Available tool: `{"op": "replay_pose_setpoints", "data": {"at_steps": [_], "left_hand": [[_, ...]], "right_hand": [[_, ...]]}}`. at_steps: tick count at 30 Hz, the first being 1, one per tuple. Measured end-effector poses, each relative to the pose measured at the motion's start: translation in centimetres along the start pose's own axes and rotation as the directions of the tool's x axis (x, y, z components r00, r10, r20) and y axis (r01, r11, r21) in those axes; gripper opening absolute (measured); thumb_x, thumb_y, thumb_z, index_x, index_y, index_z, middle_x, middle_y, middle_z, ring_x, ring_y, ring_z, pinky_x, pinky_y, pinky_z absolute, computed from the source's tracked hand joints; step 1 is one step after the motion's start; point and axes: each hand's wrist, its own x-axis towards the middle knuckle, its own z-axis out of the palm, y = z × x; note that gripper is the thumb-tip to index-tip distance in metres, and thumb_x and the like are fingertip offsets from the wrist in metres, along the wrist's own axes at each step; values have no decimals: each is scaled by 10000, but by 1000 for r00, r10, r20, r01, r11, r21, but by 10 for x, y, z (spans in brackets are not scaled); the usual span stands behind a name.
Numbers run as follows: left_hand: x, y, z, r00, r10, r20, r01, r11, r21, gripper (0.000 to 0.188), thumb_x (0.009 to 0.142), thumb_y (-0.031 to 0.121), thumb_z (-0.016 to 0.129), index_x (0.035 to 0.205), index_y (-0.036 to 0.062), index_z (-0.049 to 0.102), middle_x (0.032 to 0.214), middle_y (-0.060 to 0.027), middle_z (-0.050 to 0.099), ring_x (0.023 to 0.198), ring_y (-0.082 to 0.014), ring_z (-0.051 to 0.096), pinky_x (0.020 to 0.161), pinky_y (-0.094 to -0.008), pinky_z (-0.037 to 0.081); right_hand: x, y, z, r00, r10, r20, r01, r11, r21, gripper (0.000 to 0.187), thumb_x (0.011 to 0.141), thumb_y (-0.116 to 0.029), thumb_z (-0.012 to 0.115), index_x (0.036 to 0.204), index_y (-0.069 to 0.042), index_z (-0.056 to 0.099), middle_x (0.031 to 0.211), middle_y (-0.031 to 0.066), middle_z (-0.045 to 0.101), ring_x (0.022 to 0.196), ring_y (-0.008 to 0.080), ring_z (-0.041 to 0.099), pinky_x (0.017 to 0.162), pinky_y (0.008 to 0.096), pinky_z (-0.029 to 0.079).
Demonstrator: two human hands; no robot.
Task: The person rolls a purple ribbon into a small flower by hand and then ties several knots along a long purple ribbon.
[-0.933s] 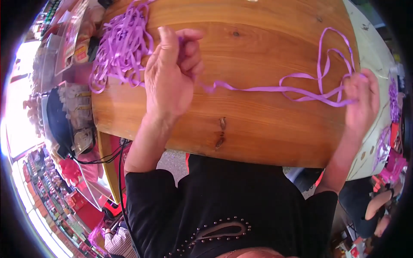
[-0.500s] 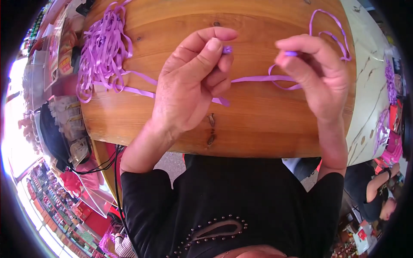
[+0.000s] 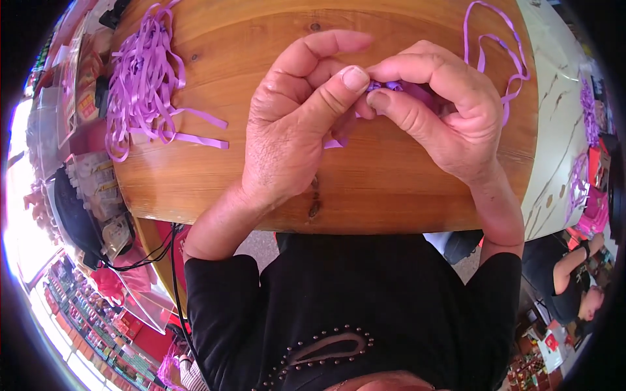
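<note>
Over the table, my left hand (image 3: 290, 130) and my right hand (image 3: 450, 111) are brought together, fingertips almost touching. Between them sits a small dark purple knot of ribbon (image 3: 393, 86), pinched by thumb and forefinger from both sides. My fingers partly hide it. A pale purple ribbon tail (image 3: 335, 143) shows below my left fingers. The left middle and ring fingers are curled behind the thumb, and one finger is raised. Beyond my right hand, a looped ribbon (image 3: 523, 70) trails across the table's right side.
A tangled heap of purple ribbons (image 3: 145, 75) lies at the table's far left, two ends pointing right. The wooden table (image 3: 391, 195) meets a white marbled surface (image 3: 554, 124). Packaged goods and black cables (image 3: 147, 259) are at left. Another person (image 3: 554, 277) is at lower right.
My right hand has moved left to meet my left hand at the knot. The ribbon stretched between and behind my hands has shifted, and the heap's loose ends now lie apart from my left hand.
</note>
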Motion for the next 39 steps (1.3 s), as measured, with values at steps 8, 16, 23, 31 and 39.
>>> {"op": "replay_pose_setpoints", "data": {"at_steps": [8, 16, 23, 31, 39], "left_hand": [[-2, 1, 2, 993, 116, -1, -115, 983, 147, 141, 910, 54, 589, 1038, 2, 617, 892, -24, 644, 819, -45, 589, 633, -176, 460], [0, -3, -5, 994, 107, -8, -104, 982, 158, 103, 882, 40, 624, 974, -1, 649, 900, -27, 662, 796, -65, 594, 693, -188, 473], [4, -3, -16, 991, -40, -131, 46, 998, 46, 107, 877, 47, 634, 976, 11, 653, 920, -23, 669, 820, -48, 569, 697, -170, 437], [1, -8, -11, 991, 104, -82, -102, 994, 25, 121, 864, 41, 650, 979, 6, 643, 910, -17, 660, 827, -44, 560, 725, -173, 442], [0, -14, -13, 994, 84, -72, -79, 995, 59, 114, 850, 35, 656, 963, 25, 656, 865, 1, 636, 743, -53, 530, 662, -192, 426]], "right_hand": [[-4, -1, -2, 997, -63, -43, 54, 981, -187, 204, 774, 88, 658, 966, 19, 648, 846, 79, 629, 685, 94, 585, 555, 186, 444], [-5, 5, -3, 997, -71, -20, 65, 978, -196, 257, 769, 81, 679, 1016, 14, 648, 867, 65, 616, 699, 86, 565, 579, 174, 425], [-6, 4, -7, 983, 182, -10, -174, 955, 239, 248, 868, -4, 608, 1113, 27, 628, 907, 48, 595, 792, 84, 544, 674, 176, 424], [-9, 13, -4, 992, 119, -51, -115, 991, 67, 205, 864, 60, 584, 1061, 37, 634, 937, 71, 608, 798, 96, 553, 704, 188, 441], [-9, 2, -1, 993, 110, -48, -110, 994, 6, 227, 823, 98, 612, 1040, 36, 640, 938, 83, 606, 806, 105, 557, 660, 181, 444]]}}
